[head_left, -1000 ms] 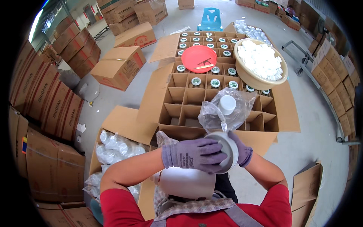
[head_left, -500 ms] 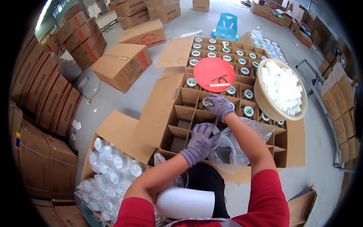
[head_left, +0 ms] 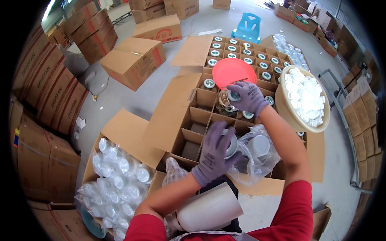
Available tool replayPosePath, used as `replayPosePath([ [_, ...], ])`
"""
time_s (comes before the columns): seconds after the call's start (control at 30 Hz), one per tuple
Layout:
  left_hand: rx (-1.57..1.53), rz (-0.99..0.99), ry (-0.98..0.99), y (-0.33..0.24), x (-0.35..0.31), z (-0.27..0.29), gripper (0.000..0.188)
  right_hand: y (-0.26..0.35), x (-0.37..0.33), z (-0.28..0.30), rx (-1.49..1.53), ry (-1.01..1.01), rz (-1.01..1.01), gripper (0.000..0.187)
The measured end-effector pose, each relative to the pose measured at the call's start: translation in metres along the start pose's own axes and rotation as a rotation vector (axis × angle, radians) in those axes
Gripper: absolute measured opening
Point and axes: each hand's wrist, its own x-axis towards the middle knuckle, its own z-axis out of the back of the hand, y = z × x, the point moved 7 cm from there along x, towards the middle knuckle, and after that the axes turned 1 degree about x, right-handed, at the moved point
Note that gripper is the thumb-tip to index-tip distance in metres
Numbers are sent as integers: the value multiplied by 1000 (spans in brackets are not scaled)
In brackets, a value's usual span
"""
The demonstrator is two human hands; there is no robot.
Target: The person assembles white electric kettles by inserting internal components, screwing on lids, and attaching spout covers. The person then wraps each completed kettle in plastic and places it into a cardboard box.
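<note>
Warehouse, grey floor (head_left: pixel 128 98), stacked boxes (head_left: pixel 90 30) far left, blue chair (head_left: pixel 247 28) past the far edge of the divided carton (head_left: pixel 167 120). Red plate (head_left: pixel 231 69) lies on the lids mid-carton; beige bowl (head_left: pixel 284 100) of white caps (head_left: pixel 304 96) sits over the right edge.

Jar (head_left: pixel 225 105) is mid-carton, near side of the red plate, tilted, body showing above the dividers. Can't tell if its base is clear of the cell. Looks like filled glass or clear plastic: probably stiff, some weight, smooth and slippery under a glove, breakable if glass. Best hold: round the lid, or the shoulder just below.

Right hand (head_left: pixel 245 96): fingers mostly closed over the lid end, has the jar.

Left hand (head_left: pixel 215 150): fingers spread wide round a pale round container (head_left: pixel 231 146) toward the near edge, blurred; can't tell if gripping or only touching. Container likely light, smooth; take it by the sides.

Clear bag (head_left: pixel 247 170) just right of it: soft, crinkly, with a white tub (head_left: pixel 258 145) in it.
</note>
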Motion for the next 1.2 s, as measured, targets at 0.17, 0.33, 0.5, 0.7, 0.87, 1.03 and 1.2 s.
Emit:
replayPosePath([
  [0.17, 240, -92, -115, -5, 36, 37, 118, 74, -38, 140, 358, -165, 101, 57],
  [0.33, -73, -37, 17, -35, 21, 31, 127, 130, -103, 164, 105, -253, 178, 84],
  [0.5, -308, 109, -74, -61, -9, 30, 125, 99, -191, 119, 914, -429, -200, 80],
  [0.7, -482, 37, -91, -108, -39, 21, 118, 177, -256, 38, 2499, -340, -360, 80],
  [0.87, -809, 168, 190, -88, -3, 42, 64, 138, -307, 91, 1726, -663, -391, 102],
  [1.03, -1181, 243, 585, -153, -19, 45, 52, 145, -345, 100, 1613, -633, -415, 108],
  [1.2, -394, -175, 223, -148, -37, 124, 49, 122, -497, 52, 1993, -779, -646, 74],
])
